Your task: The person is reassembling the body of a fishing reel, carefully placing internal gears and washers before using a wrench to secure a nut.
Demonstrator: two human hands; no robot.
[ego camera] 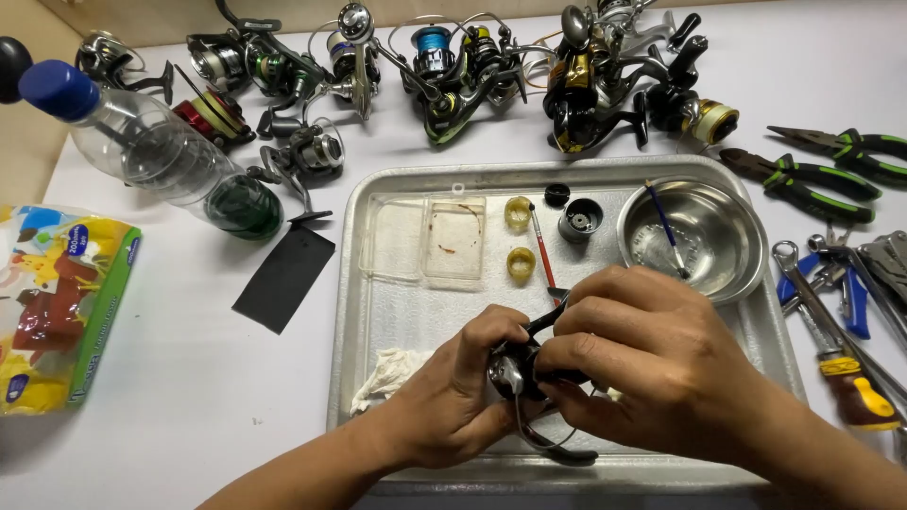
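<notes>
Over the near half of a metal tray (378, 312), both my hands grip a black fishing reel (518, 366). My left hand (453, 397) cups its body from the left. My right hand (642, 349) covers it from the right, fingers pinched on its top. The reel's wire bail (553, 446) curves out below my hands. A white rag (387, 373) lies left of my left hand. On the tray's far half sit a clear plastic box (425, 236), two yellowish rings (519, 238), a red-handled tool (540, 247), a black spool (579, 219) and a steel bowl (727, 255) with a brush in it.
Several fishing reels (453, 66) line the far edge of the white table. A plastic bottle (142, 142) lies at the left, above a colourful tissue pack (57, 302). A black sheet (283, 276) lies beside the tray. Pliers (812, 170), wrenches and a screwdriver (850, 378) crowd the right.
</notes>
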